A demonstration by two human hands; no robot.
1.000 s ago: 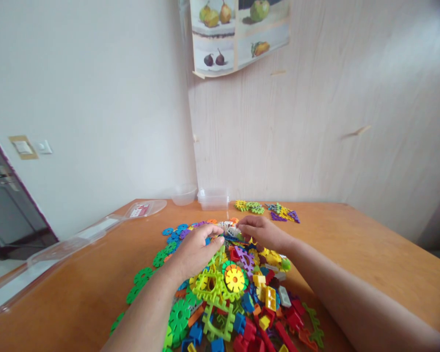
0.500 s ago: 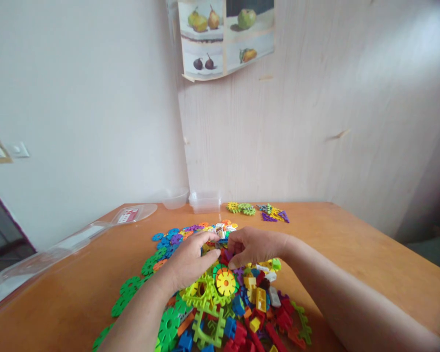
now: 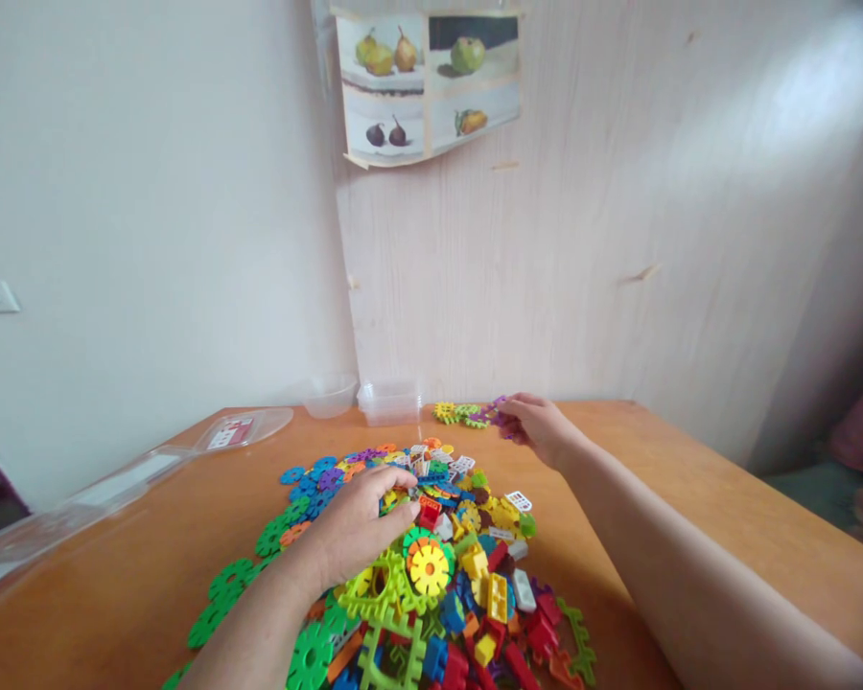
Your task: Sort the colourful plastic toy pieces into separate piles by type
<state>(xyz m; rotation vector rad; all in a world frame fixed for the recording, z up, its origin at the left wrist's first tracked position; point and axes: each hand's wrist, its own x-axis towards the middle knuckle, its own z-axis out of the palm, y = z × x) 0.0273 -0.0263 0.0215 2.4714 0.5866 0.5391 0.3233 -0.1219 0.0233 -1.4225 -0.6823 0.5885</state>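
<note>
Purple pieces (image 3: 501, 406) lie at the far edge of the surface (image 3: 690, 498), close to the wall and directly under the fingertips of the right hand (image 3: 539, 428). They form the right end of a small row of loose pieces, next to a yellow-green cluster (image 3: 458, 413) that extends leftward toward two clear tubs (image 3: 388, 402). The row's long axis runs left to right, parallel to the wall.

The right arm is stretched forward across the surface. Its grip is narrow, with the fingers bent together and touching the purple pieces. I cannot tell whether they are actually pinching a piece or only resting on it, because the hand hides the contact.

The left hand (image 3: 352, 527) is well apart from that row, nearer the body. It lies palm down on the big pile (image 3: 475, 575) of mixed coloured pieces. Its grip is loose and flat, with the fingers spread over the top and holding nothing, just beside a yellow gear (image 3: 430, 567). Of the two hands, the right is much the nearer to the purple pieces.
</note>
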